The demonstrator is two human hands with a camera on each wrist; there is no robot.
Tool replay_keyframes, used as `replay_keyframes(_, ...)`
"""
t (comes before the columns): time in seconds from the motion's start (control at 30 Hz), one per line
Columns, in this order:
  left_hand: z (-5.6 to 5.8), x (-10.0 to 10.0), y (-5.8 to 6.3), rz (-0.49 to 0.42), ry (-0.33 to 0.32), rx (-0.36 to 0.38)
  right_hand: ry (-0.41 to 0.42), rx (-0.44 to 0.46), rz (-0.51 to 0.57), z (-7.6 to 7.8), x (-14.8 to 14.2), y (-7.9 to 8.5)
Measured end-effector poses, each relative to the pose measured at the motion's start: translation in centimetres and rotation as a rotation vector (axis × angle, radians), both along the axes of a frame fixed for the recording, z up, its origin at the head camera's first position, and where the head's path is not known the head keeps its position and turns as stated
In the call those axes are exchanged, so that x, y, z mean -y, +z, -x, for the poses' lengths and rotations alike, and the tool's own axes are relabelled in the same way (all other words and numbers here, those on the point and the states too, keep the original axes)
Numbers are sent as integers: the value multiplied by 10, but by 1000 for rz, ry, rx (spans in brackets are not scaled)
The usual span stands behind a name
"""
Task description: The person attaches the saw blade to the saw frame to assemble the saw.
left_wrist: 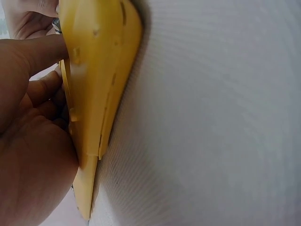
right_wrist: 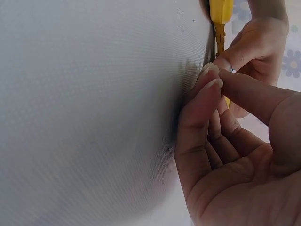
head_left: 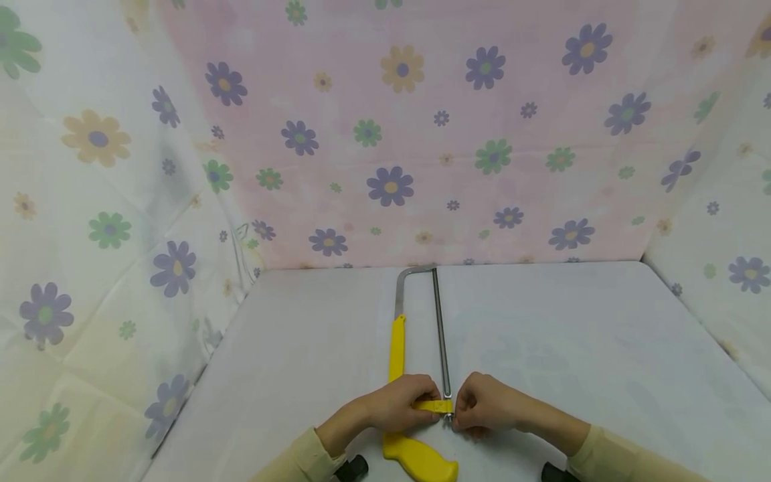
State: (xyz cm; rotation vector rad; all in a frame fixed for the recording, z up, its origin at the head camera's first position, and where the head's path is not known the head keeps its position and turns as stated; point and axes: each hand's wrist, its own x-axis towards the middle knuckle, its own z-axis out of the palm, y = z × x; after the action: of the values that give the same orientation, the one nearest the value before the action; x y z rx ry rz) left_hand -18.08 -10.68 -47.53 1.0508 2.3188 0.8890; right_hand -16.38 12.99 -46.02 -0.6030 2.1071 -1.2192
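A hacksaw (head_left: 397,348) with a yellow frame and a grey metal bow lies on the white table. Its blade (head_left: 441,328) runs along the right side and its handle (head_left: 421,459) points toward me. My left hand (head_left: 400,404) holds the yellow arm (head_left: 435,406) at the blade's near end, thumb and fingers around it. In the left wrist view the yellow handle (left_wrist: 96,80) lies beside that palm. Fingertips of my right hand (head_left: 490,405) pinch at the small metal wing nut (head_left: 448,420), which they mostly cover in the right wrist view.
The white tabletop (head_left: 560,335) spreads out on both sides of the saw. Flowered cloth (head_left: 391,134) hangs behind the table and along its left and right edges. Black wrist devices (head_left: 352,468) show at the bottom of the head view.
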Motion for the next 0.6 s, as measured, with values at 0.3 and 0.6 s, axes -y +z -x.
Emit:
replay_keyframes(0.3, 0, 0, 2, 3, -9, -8, -70, 5, -91, -3, 7, 2)
replay_keyframes(0.6, -1, 0, 3, 0, -14, -12, -102, -19, -132, -7, 13, 2)
